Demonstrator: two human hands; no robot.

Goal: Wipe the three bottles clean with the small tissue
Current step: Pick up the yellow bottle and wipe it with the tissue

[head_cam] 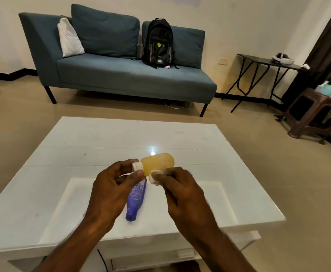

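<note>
Two bottles are seen, and the third cannot be found in view. At the left, the left hand (109, 185) is curled, its thumb and fingertips (130, 162) pinched round the white cap (136, 166) of the yellow bottle (158, 161), which is held on its side in the air, its body reaching out beyond those fingertips to the right. Below the same fingers the blue bottle (136, 199) lies flat on the white table (200, 154); whether it is brushed by the hand cannot be told. Just right of the left thumb the tissue (155, 176), wadded small, is pressed against the near underside of the yellow bottle, close to its neck, and is pinched there by the curled thumb and fingers (172, 171) of the right hand (182, 191). Since the bottle is gripped by the cap alone, it is judged that a firm stroke could lever the body out of the pinch, or turn the cap loose so that liquid is spilled. A dropped bottle would probably land on the blue one lying under the fingers. So small a wad could also slip or tear, and the plastic would then be smeared by bare fingertips. The side turned away from the fingers may be missed altogether.
</note>
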